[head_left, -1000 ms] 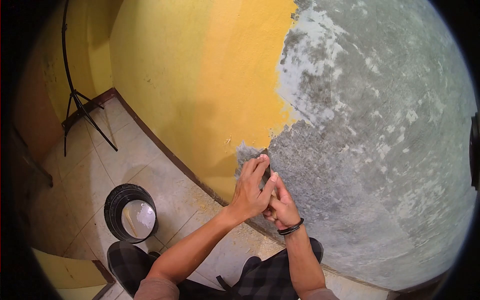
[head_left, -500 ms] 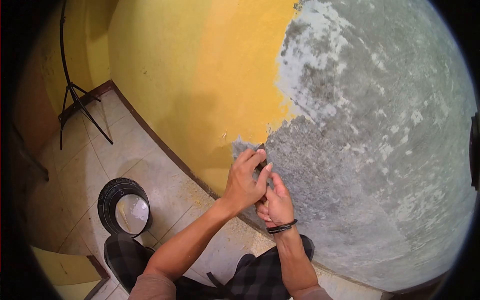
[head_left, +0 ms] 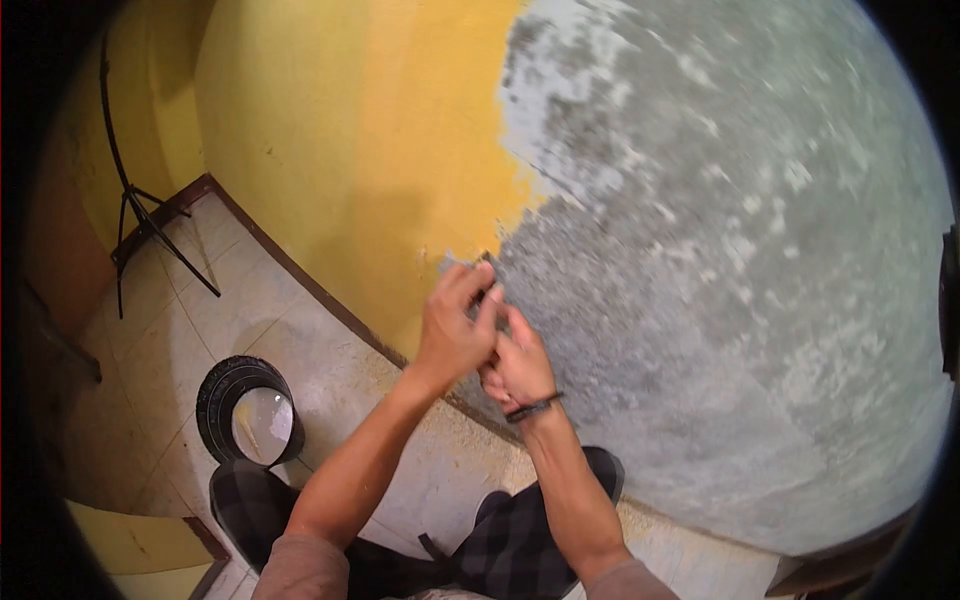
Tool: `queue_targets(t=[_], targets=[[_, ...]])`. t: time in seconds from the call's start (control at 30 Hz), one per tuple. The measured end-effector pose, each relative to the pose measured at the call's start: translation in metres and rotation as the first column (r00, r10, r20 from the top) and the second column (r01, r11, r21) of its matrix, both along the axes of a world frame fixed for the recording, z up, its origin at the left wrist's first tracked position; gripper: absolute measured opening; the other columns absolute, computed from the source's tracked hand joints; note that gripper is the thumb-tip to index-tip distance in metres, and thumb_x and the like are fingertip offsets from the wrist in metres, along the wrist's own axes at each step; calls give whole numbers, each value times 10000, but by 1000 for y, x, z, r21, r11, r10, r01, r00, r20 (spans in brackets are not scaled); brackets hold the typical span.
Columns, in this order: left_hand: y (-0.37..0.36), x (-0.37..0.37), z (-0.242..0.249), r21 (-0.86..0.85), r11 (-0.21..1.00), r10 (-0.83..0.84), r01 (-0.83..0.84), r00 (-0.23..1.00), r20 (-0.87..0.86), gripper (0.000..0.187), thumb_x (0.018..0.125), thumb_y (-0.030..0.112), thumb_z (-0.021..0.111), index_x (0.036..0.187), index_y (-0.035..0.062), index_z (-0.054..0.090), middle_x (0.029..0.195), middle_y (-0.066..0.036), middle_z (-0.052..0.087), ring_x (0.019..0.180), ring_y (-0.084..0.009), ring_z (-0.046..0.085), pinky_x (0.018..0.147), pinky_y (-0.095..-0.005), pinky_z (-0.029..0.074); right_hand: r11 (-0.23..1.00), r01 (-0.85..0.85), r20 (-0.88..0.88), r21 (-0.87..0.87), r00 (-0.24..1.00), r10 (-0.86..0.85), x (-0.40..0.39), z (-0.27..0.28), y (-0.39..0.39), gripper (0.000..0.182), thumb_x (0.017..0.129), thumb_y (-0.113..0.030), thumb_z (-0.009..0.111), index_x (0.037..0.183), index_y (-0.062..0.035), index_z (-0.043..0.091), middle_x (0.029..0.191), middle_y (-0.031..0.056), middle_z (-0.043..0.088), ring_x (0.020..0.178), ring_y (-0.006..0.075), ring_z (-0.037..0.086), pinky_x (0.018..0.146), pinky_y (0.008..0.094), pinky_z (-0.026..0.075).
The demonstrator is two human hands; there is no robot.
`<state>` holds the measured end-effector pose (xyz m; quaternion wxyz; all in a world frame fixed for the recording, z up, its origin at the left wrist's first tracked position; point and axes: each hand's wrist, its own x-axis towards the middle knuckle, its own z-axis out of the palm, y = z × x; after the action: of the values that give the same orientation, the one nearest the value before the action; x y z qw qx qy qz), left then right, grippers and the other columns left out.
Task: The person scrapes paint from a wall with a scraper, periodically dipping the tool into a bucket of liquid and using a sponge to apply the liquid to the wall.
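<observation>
Both of my hands are closed on a scraper [head_left: 487,257], of which only the dark tip of the blade shows. My left hand [head_left: 453,322] grips it near the blade, its fingers pressed over the metal. Behind and below it, my right hand [head_left: 527,368], with a dark band at the wrist, wraps around the handle, which is mostly hidden. The blade tip meets the wall where yellow paint [head_left: 400,130] borders the bare grey surface [head_left: 660,300]. A ragged edge of paint runs upward from there, with whitish patches beside it.
On the tiled floor to the left stands a black bucket [head_left: 212,405] with whitish contents and a yellowish stick-like thing inside. A thin black stand [head_left: 135,190] is in the far left corner. Flakes and dust [head_left: 385,385] lie along the wall's foot.
The view has shifted, so the wall and my hands appear farther left and higher. My hands keep the same grip on the scraper, at about the same spot on the paint edge.
</observation>
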<state>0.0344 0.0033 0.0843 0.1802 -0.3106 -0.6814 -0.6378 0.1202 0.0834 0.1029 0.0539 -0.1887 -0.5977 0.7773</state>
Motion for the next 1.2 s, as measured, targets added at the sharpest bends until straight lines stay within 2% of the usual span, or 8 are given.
queue_targets(t=[0.17, 0.23, 0.4, 0.5, 0.73, 0.93, 1.1, 1.2], targets=[[-6, 5, -2, 28, 997, -71, 70, 997, 37, 237, 815, -7, 589, 1047, -49, 612, 843, -138, 570, 746, -224, 584, 660, -310, 467, 999, -52, -17, 8, 999, 52, 11, 12, -6, 502, 921, -80, 447, 1393, -189, 318, 667, 8, 432, 396, 55, 327, 317, 208, 226], [-5, 5, -14, -102, 985, -157, 142, 975, -159, 352, 770, -17, 587, 1122, -39, 583, 918, -161, 574, 777, -280, 590, 684, -329, 475, 998, -63, -53, -17, 997, 62, 20, 8, 7, 532, 931, -81, 456, 1419, -213, 288, 683, 15, 436, 406, 58, 335, 320, 205, 237], [-7, 20, -3, -375, 920, -69, -115, 893, -444, 689, 666, 26, 622, 1296, -125, 386, 1131, -222, 506, 1031, -361, 505, 879, -402, 453, 969, -125, -24, -215, 992, 122, 23, 7, 20, 504, 940, -100, 479, 1403, -195, 304, 662, 0, 436, 400, 55, 337, 315, 203, 242], [5, 13, -24, -307, 915, 81, -263, 862, -500, 622, 719, 66, 605, 1282, -118, 415, 1096, -217, 527, 974, -354, 530, 840, -399, 465, 978, -89, -14, -190, 996, 88, 17, 2, 14, 480, 940, -99, 470, 1390, -184, 323, 640, -7, 435, 394, 52, 339, 314, 210, 242], [20, 3, -33, -69, 970, 169, -233, 849, -500, 493, 747, 85, 582, 1192, -117, 513, 927, -198, 578, 800, -338, 571, 704, -396, 487, 994, -43, -8, -100, 999, 42, 14, 3, 9, 436, 965, -156, 472, 1381, -165, 344, 607, -11, 426, 372, 54, 343, 301, 216, 246], [23, -18, -44, -1, 950, 273, -313, 827, -491, 699, 878, 502, 440, 1175, -125, 522, 928, -211, 582, 765, -351, 571, 659, -397, 479, 995, -59, 4, -77, 998, 59, -7, 2, 9, 372, 968, -174, 464, 1331, -159, 384, 621, -10, 418, 373, 56, 335, 298, 206, 229], [5, -12, -33, -68, 959, 211, -275, 854, -477, 624, 863, 395, 470, 1177, -143, 505, 1010, -247, 592, 820, -363, 580, 713, -401, 501, 996, -56, 9, -66, 998, 57, -8, 7, -7, 409, 963, -144, 456, 1356, -151, 340, 615, -7, 413, 375, 56, 335, 307, 204, 228], [13, -4, -37, -75, 966, 179, -248, 849, -496, 459, 794, 153, 557, 1155, -129, 529, 971, -228, 599, 802, -342, 586, 700, -383, 506, 999, 19, 53, -41, 998, -17, 7, 8, -4, 426, 958, -147, 466, 1361, -150, 331, 620, -4, 414, 371, 54, 328, 300, 205, 226]])
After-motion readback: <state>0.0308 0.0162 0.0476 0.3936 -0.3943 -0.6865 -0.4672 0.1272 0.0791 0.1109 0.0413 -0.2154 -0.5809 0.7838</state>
